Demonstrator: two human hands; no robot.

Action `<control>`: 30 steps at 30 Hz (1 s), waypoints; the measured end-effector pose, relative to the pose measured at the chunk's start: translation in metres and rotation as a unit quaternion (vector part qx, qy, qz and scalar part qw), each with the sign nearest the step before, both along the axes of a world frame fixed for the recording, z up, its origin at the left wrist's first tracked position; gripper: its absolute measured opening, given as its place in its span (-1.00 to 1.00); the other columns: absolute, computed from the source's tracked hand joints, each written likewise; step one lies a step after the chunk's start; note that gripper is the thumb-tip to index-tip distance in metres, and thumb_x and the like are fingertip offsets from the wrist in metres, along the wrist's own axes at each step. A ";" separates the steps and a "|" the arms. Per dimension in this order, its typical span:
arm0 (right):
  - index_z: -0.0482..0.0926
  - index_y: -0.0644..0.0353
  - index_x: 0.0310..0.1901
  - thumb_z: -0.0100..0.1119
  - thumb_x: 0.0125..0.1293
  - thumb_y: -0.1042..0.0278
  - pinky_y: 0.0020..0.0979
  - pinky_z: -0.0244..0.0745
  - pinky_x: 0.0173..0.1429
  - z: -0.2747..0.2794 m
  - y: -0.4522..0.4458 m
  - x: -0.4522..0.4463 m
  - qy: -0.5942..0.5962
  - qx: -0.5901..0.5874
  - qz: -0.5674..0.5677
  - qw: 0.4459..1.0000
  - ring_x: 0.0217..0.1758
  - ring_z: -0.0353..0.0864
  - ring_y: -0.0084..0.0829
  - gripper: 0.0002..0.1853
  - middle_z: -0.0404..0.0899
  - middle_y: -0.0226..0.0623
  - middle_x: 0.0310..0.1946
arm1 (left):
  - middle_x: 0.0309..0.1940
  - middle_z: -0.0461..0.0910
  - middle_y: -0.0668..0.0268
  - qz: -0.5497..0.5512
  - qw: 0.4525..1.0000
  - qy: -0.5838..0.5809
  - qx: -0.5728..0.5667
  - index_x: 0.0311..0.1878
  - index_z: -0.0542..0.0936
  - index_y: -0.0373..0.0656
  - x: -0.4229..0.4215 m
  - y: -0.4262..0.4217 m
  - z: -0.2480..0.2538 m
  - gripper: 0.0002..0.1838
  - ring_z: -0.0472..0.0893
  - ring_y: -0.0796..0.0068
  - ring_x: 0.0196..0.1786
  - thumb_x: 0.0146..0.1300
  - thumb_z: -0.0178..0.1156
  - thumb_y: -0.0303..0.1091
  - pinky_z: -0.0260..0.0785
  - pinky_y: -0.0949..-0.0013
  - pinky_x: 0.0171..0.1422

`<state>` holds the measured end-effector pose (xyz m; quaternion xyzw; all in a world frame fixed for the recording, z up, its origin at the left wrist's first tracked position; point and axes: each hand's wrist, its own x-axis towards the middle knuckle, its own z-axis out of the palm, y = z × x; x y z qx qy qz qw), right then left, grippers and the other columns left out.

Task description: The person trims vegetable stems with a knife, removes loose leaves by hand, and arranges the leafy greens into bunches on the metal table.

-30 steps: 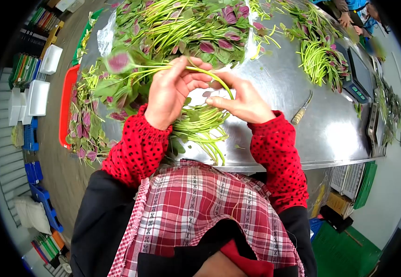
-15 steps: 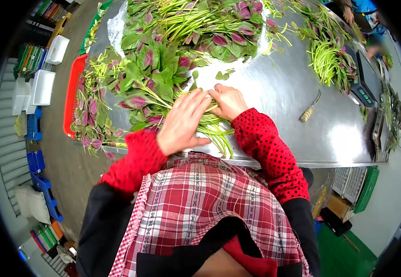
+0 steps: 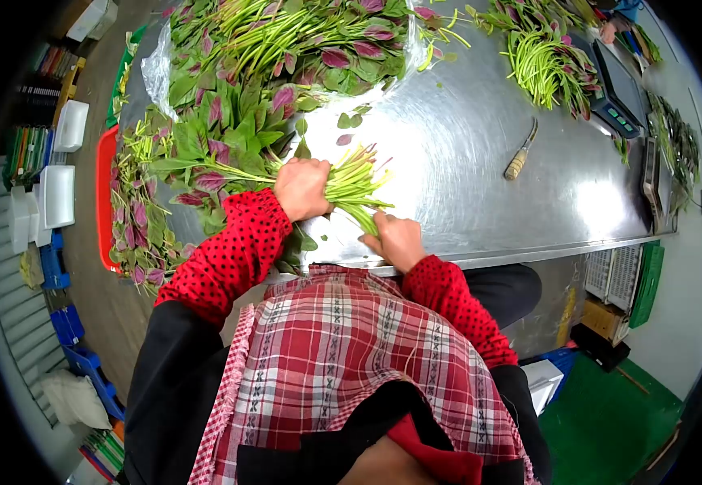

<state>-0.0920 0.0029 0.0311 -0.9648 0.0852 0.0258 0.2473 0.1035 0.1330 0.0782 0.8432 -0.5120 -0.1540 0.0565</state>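
Observation:
My left hand (image 3: 302, 190) is wrapped round a bunch of amaranth stems (image 3: 355, 179), just above the front part of the metal table. Their pale green cut ends fan out to the right of my fist. On its left side spread the bunch's green and purple leaves (image 3: 217, 158). My right hand (image 3: 400, 241) is at the lower stem ends, with thumb and fingers curled round them; its fingertips are partly hidden. Behind my hands, a large heap of amaranth (image 3: 286, 48) lies on clear plastic (image 3: 158, 77). A few loose leaves (image 3: 349, 120) lie nearby.
A knife with a wrapped handle (image 3: 517, 162) lies on the metal table (image 3: 464, 194) to the right. Farther right are another amaranth bunch (image 3: 541, 69) and a scale (image 3: 616, 93). Loose amaranth (image 3: 141, 210) covers the left edge, beside a red crate (image 3: 106, 198).
My left hand has gone from lying flat over the stems to gripping them. My right hand has moved down to the lower stem ends. The stems now point more to the right, and the view has shifted.

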 end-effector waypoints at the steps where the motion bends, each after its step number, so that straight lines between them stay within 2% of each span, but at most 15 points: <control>1: 0.47 0.23 -0.32 0.39 0.03 0.16 -0.20 0.47 -0.48 0.001 -0.006 0.008 -0.046 -0.002 -0.001 0.999 -0.53 0.61 -0.15 -0.64 0.59 -0.15 -0.51 | -0.29 0.63 0.05 0.025 0.999 0.025 0.009 -0.28 0.53 -0.24 0.003 -0.001 0.005 -0.46 0.61 0.05 -0.18 -0.32 0.46 -0.11 0.40 0.11 0.02; 3: 0.49 0.17 -0.32 0.35 0.06 0.27 -0.21 0.46 -0.47 -0.006 -0.023 0.028 -0.136 -0.037 -0.010 0.990 -0.49 0.60 -0.21 -0.75 0.55 -0.24 -0.53 | -0.36 0.62 0.04 0.045 0.998 0.045 -0.018 -0.32 0.55 -0.23 0.007 -0.002 0.021 -0.54 0.60 -0.04 -0.25 -0.26 0.43 -0.14 0.44 0.08 -0.09; 6: 0.52 0.14 -0.43 0.36 0.00 0.30 -0.28 0.46 -0.39 -0.012 -0.044 0.060 -0.241 -0.085 0.007 0.967 -0.48 0.51 -0.29 -0.80 0.45 -0.34 -0.56 | -0.29 0.58 0.10 0.042 0.990 0.037 -0.132 -0.27 0.50 -0.25 -0.001 0.005 0.036 -0.51 0.56 0.03 -0.17 -0.26 0.47 -0.21 0.40 0.11 -0.02; 9: 0.52 0.10 -0.45 0.38 -0.07 0.34 -0.29 0.46 -0.34 -0.021 -0.048 0.070 -0.260 -0.055 -0.020 0.964 -0.39 0.50 -0.31 -0.80 0.45 -0.39 -0.50 | -0.21 0.47 0.09 0.014 0.989 0.018 -0.148 -0.13 0.43 -0.25 -0.013 0.004 0.003 -0.37 0.49 0.08 -0.09 -0.27 0.49 -0.19 0.33 0.13 0.06; 10: 0.53 0.10 -0.44 0.39 -0.09 0.35 -0.29 0.46 -0.34 -0.021 -0.050 0.069 -0.267 -0.031 -0.033 0.963 -0.36 0.50 -0.31 -0.80 0.47 -0.39 -0.47 | -0.16 0.49 0.10 0.015 0.989 0.009 -0.145 -0.03 0.41 -0.34 -0.019 0.003 0.000 -0.24 0.50 0.10 -0.08 -0.30 0.55 -0.19 0.32 0.12 0.09; 11: 0.58 0.09 -0.37 0.40 -0.10 0.34 -0.29 0.47 -0.32 -0.021 -0.052 0.063 -0.273 -0.008 -0.043 0.961 -0.31 0.51 -0.32 -0.77 0.50 -0.42 -0.41 | -0.14 0.49 0.10 0.013 0.987 0.001 -0.160 0.00 0.40 -0.34 -0.025 0.003 -0.003 -0.23 0.49 0.08 -0.05 -0.31 0.54 -0.20 0.30 0.13 0.11; 13: 0.60 0.08 -0.33 0.40 -0.10 0.34 -0.30 0.47 -0.30 -0.015 -0.055 0.047 -0.266 -0.019 -0.063 0.962 -0.29 0.52 -0.32 -0.75 0.52 -0.42 -0.39 | 0.02 0.45 0.06 0.010 0.987 0.014 -0.160 0.05 0.40 -0.34 -0.036 0.008 -0.006 -0.20 0.42 0.01 0.08 -0.32 0.52 -0.23 0.25 0.13 0.20; 16: 0.66 0.06 -0.25 0.42 -0.07 0.30 -0.30 0.48 -0.28 -0.014 -0.057 0.025 -0.229 -0.028 -0.099 0.968 -0.32 0.55 -0.28 -0.73 0.53 -0.40 -0.38 | 0.13 0.38 0.01 -0.023 0.982 -0.015 -0.189 0.04 0.40 -0.34 -0.042 0.011 -0.006 -0.21 0.38 0.00 0.17 -0.33 0.50 -0.25 0.23 0.12 0.24; 18: 0.68 0.08 -0.30 0.42 -0.03 0.29 -0.27 0.47 -0.30 -0.019 -0.056 0.021 -0.116 0.063 -0.140 0.981 -0.39 0.56 -0.23 -0.78 0.52 -0.34 -0.42 | 0.21 0.31 -0.01 -0.029 0.984 -0.022 -0.174 0.05 0.40 -0.32 -0.038 0.005 -0.003 -0.22 0.32 -0.01 0.26 -0.33 0.49 -0.29 0.20 0.11 0.28; 22: 0.69 0.13 -0.33 0.35 -0.01 0.47 -0.26 0.47 -0.31 -0.026 -0.066 0.056 -0.205 0.140 -0.137 0.959 -0.42 0.57 -0.19 -0.85 0.52 -0.26 -0.45 | 0.15 0.37 0.01 -0.006 0.991 0.048 -0.124 0.02 0.43 -0.27 -0.032 0.006 -0.009 -0.30 0.33 -0.01 0.28 -0.31 0.45 -0.35 0.19 0.07 0.28; 24: 0.70 0.14 -0.32 0.30 -0.08 0.55 -0.31 0.51 -0.17 -0.028 -0.070 0.076 -0.217 0.182 -0.085 0.955 -0.28 0.60 -0.20 -0.79 0.56 -0.20 -0.37 | 0.18 0.36 0.01 -0.049 0.976 0.009 -0.211 0.02 0.43 -0.27 -0.040 0.018 -0.010 -0.31 0.33 -0.01 0.29 -0.31 0.44 -0.38 0.20 0.06 0.29; 26: 0.70 0.16 -0.30 0.31 -0.05 0.53 -0.33 0.52 -0.05 -0.026 -0.079 0.081 -0.199 0.137 0.015 0.970 -0.18 0.60 -0.21 -0.79 0.58 -0.19 -0.33 | 0.27 0.29 -0.01 -0.038 0.981 0.004 -0.191 0.03 0.44 -0.22 -0.046 0.021 -0.005 -0.31 0.24 -0.04 0.37 -0.30 0.44 -0.40 0.16 0.04 0.37; 28: 0.71 0.16 -0.25 0.32 0.00 0.48 -0.32 0.51 0.01 -0.014 -0.090 0.069 -0.096 0.182 0.030 0.978 -0.15 0.59 -0.19 -0.79 0.59 -0.18 -0.29 | 0.29 0.26 0.00 -0.028 0.981 -0.008 -0.190 0.03 0.45 -0.21 -0.048 0.020 -0.001 -0.31 0.22 -0.06 0.38 -0.31 0.44 -0.40 0.16 0.02 0.35; 29: 0.70 0.22 -0.22 0.32 0.06 0.51 -0.37 0.52 -0.01 -0.010 -0.097 0.065 -0.047 0.200 0.044 0.978 -0.18 0.62 -0.26 -0.80 0.64 -0.18 -0.27 | 0.29 0.26 0.00 -0.023 0.981 -0.006 -0.191 0.03 0.45 -0.21 -0.049 0.020 -0.002 -0.31 0.22 -0.06 0.38 -0.31 0.44 -0.40 0.16 0.02 0.35; 30: 0.70 0.22 -0.22 0.32 0.06 0.51 -0.37 0.52 -0.01 -0.012 -0.102 0.063 -0.044 0.199 0.046 0.978 -0.18 0.62 -0.26 -0.80 0.64 -0.18 -0.27 | 0.26 0.30 0.01 -0.033 0.981 -0.005 -0.191 0.03 0.45 -0.23 -0.050 0.019 -0.004 -0.30 0.28 -0.04 0.33 -0.33 0.45 -0.40 0.18 0.02 0.34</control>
